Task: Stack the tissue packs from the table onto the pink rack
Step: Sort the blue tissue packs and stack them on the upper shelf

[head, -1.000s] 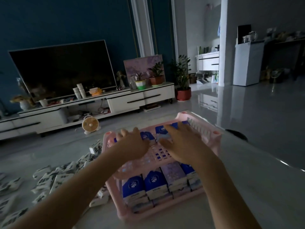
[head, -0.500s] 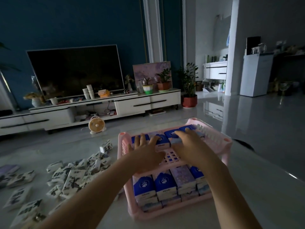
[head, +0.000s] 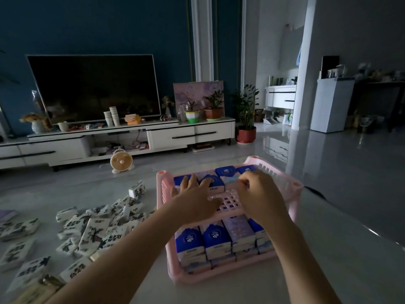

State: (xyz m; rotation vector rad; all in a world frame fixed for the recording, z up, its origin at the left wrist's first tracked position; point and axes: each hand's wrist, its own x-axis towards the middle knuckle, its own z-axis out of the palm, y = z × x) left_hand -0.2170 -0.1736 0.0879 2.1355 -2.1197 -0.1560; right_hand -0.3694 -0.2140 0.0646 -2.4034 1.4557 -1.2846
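Both hands have slid back slightly: left hand (head: 192,199) flat, fingers spread, right hand (head: 259,195) curled, holding nothing, on tissue packs (head: 221,179) atop the pink rack (head: 293,189).

There is only one view, from a wide-angle camera on the person's head, looking forward and down across the table (head: 328,270) from close range. Both forearms reach in from the bottom edge, and the pink rack (head: 293,187) sits just past them near the middle of the picture. Beyond it the lens faces the far wall, taking in the television (head: 94,86) on its low cabinet (head: 171,137) well back, with a doorway (head: 282,62) off to the right.
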